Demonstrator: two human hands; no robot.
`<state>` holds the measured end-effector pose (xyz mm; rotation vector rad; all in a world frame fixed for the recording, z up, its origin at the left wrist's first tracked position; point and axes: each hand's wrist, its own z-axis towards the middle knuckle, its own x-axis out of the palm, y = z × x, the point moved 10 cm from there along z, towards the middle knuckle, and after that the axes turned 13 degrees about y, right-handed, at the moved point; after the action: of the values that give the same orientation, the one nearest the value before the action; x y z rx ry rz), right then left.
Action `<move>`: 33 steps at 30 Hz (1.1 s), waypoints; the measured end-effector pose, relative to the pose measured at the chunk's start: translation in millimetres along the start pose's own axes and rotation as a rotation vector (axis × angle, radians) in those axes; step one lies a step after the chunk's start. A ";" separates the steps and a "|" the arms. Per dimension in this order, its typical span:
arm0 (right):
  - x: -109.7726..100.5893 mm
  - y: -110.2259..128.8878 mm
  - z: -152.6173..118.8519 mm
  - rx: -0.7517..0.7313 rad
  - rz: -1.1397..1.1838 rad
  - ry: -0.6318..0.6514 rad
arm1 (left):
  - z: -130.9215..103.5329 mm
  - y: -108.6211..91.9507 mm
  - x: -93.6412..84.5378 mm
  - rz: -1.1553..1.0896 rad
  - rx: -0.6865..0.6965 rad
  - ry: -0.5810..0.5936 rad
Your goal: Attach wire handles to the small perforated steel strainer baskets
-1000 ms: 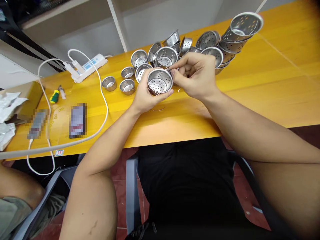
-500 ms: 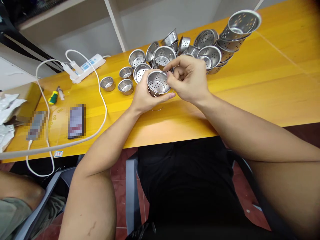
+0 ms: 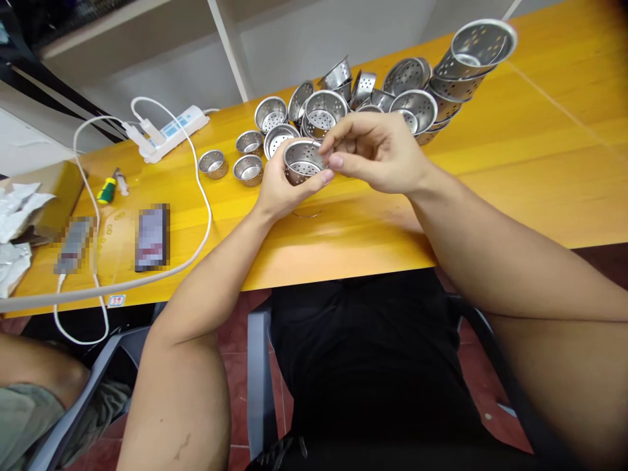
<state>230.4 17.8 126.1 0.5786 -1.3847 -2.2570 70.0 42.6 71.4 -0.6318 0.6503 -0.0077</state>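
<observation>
My left hand (image 3: 277,186) is wrapped round a small perforated metal strainer cup (image 3: 301,155), its open mouth tilted toward me and the thumb along its near side. At the cup's right rim is my right hand (image 3: 375,154), thumb and curled forefinger pinched on a thin wire (image 3: 314,141) that mostly hides behind the fingers. Below the cup, a curved length of wire (image 3: 308,215) shows against the tabletop. Just beyond my hands stand more perforated cups, among them a wider one (image 3: 324,112) and a small one (image 3: 248,170).
A tall stack of strainer cups (image 3: 483,49) leans at the back right. To the left are a white power strip (image 3: 174,134) with cables, a green-and-yellow screwdriver (image 3: 106,191), a phone (image 3: 152,237) and a second device (image 3: 74,245). Another person's leg (image 3: 39,366) shows at lower left.
My right hand has turned and shifted slightly right, its thumb now stretched toward the rim. The cup in my left hand has tipped and moved a little left.
</observation>
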 end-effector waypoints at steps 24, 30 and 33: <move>0.3 -13.5 2.5 0.003 -0.074 0.029 | -1.3 1.2 10.0 0.036 0.026 0.054; -0.5 -18.2 2.7 0.013 -0.075 0.022 | -2.4 5.3 10.7 0.062 0.003 0.084; -0.9 -17.9 2.2 0.017 -0.069 0.010 | -2.4 4.1 11.2 0.058 0.008 0.091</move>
<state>227.4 27.2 111.0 0.6514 -1.4009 -2.2951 76.9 42.5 61.4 -0.6069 0.7558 0.0149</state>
